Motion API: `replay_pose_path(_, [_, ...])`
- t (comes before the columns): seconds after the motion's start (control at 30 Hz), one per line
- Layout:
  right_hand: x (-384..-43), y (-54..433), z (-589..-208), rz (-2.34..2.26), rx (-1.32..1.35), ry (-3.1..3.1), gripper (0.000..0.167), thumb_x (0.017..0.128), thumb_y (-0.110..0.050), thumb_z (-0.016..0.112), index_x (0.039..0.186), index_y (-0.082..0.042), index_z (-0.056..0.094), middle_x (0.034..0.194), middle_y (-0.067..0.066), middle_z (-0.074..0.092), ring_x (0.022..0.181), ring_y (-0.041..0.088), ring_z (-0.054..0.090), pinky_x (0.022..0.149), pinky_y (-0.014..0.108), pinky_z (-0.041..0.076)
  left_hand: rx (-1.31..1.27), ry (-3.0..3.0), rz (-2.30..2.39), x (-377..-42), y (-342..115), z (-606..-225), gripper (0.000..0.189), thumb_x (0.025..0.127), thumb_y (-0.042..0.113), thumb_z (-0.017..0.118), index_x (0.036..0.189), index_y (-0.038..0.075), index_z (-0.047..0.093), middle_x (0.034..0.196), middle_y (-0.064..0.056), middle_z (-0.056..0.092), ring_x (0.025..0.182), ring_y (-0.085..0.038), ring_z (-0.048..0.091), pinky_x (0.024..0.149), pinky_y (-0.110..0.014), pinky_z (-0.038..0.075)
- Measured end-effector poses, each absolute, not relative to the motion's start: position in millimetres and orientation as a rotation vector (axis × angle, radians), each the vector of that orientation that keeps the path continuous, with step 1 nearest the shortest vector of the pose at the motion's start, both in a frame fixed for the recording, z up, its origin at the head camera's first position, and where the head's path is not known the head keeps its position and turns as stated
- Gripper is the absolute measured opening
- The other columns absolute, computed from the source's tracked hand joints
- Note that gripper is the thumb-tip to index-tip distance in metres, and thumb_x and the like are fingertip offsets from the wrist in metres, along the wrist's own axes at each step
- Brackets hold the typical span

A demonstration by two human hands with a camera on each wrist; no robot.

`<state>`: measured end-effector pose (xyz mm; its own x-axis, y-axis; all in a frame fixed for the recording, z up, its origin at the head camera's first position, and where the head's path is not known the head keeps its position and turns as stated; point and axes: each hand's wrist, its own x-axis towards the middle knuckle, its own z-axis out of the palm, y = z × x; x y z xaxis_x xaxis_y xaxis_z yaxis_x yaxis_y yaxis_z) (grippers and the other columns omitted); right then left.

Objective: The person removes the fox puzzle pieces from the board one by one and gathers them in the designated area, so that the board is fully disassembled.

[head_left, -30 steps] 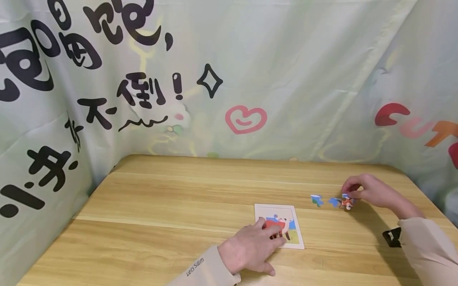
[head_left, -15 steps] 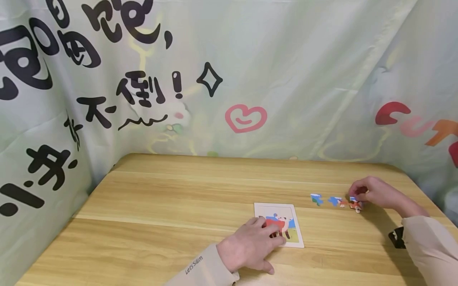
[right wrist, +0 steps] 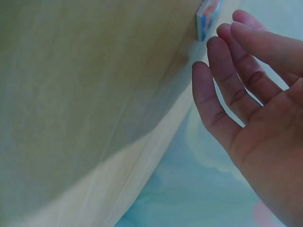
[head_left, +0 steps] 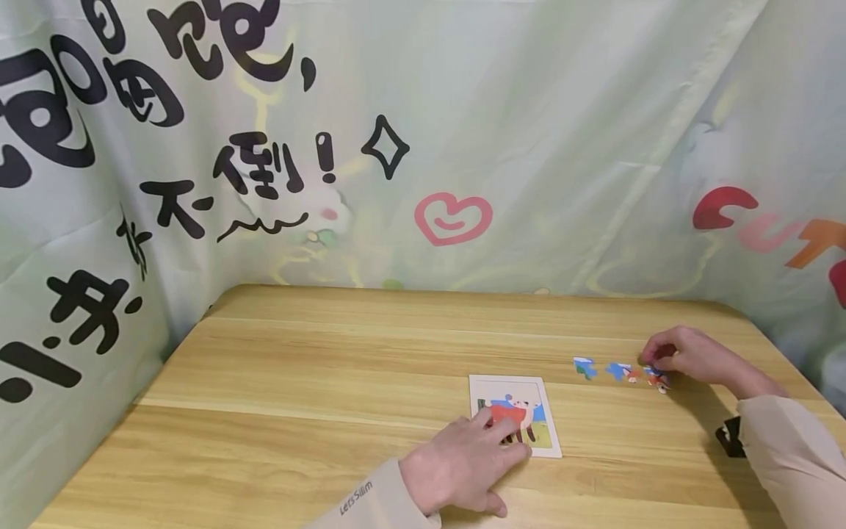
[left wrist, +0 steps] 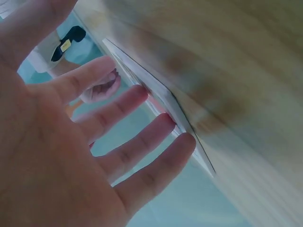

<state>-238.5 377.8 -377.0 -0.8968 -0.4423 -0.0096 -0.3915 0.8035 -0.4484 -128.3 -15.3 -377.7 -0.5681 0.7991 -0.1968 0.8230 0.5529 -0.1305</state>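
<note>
A white puzzle board (head_left: 522,389) with a partly built animal picture lies on the wooden table (head_left: 330,382). My left hand (head_left: 492,444) rests flat on its near part with straight fingers (left wrist: 142,92) touching the board's edge (left wrist: 163,97). To the right lie three loose puzzle pieces: a blue-green one (head_left: 584,368), a blue one (head_left: 620,372) and an orange-blue one (head_left: 657,378). My right hand (head_left: 684,356) hovers over the orange-blue piece (right wrist: 208,13), its relaxed fingers (right wrist: 222,56) just beside it; no grip shows.
A pale green printed cloth (head_left: 463,147) hangs round the table's back and sides. A black wrist mount (head_left: 727,435) sits at the right sleeve. Bare wood stretches left of the board and behind it.
My right hand carried the orange-blue piece a little to the right and lowered it onto the table by the blue piece. The left hand slid back slightly, uncovering more of the picture.
</note>
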Motion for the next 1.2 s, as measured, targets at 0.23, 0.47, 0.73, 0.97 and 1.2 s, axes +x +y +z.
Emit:
replay_pose_path(0.23, [-239, 373, -373, -0.661, -0.69, 2.898, 0.017, 0.082, 0.008, 0.07, 0.084, -0.008, 0.072, 0.084, -0.006, 0.066, 0.077, 0.0, 0.055, 0.066, 0.028, 0.05, 1.353, 2.682, -0.372, -120, -19, -378, 0.071, 0.081, 0.067, 0.071, 0.142, 0.035, 0.054, 0.148, 0.012, 0.044, 0.119, -0.012, 0.043, 0.093, -0.025, 0.046])
replay_pose_path(0.47, [-238, 355, -363, -0.65, -0.736, 2.905, 0.015, 0.085, 0.005, 0.072, 0.086, -0.01, 0.072, 0.085, -0.007, 0.066, 0.079, 0.002, 0.057, 0.068, 0.03, 0.051, 1.347, 2.685, -0.369, -112, -20, -380, 0.067, 0.085, 0.064, 0.07, 0.139, 0.027, 0.055, 0.144, 0.008, 0.045, 0.122, -0.013, 0.044, 0.088, -0.021, 0.049])
replay_pose_path(0.73, [-237, 318, -354, -0.684, -0.868, 2.896, 0.012, 0.088, 0.001, 0.075, 0.086, -0.01, 0.072, 0.084, -0.008, 0.067, 0.075, 0.004, 0.058, 0.065, 0.031, 0.051, 1.306, 2.661, -0.285, -111, -24, -381, 0.068, 0.089, 0.061, 0.068, 0.144, 0.026, 0.052, 0.158, 0.006, 0.038, 0.144, -0.019, 0.035, 0.111, -0.035, 0.037])
replay_pose_path(0.97, [-237, 285, -351, -0.771, -0.949, 2.816, 0.013, 0.089, 0.004, 0.072, 0.089, -0.009, 0.072, 0.087, -0.006, 0.068, 0.077, 0.006, 0.06, 0.066, 0.03, 0.052, 1.339, 2.684, -0.332, -110, -23, -382, 0.071, 0.088, 0.063, 0.067, 0.147, 0.027, 0.051, 0.151, 0.01, 0.042, 0.133, -0.014, 0.041, 0.096, -0.028, 0.048])
replay_pose_path(1.2, [-237, 252, -348, -0.821, -1.065, 2.728, 0.014, 0.089, 0.007, 0.071, 0.089, -0.007, 0.072, 0.088, -0.002, 0.068, 0.079, 0.009, 0.063, 0.068, 0.029, 0.054, 1.353, 2.666, -0.365, -111, -20, -380, 0.073, 0.087, 0.063, 0.068, 0.147, 0.023, 0.053, 0.14, 0.011, 0.046, 0.122, -0.01, 0.043, 0.094, -0.023, 0.047])
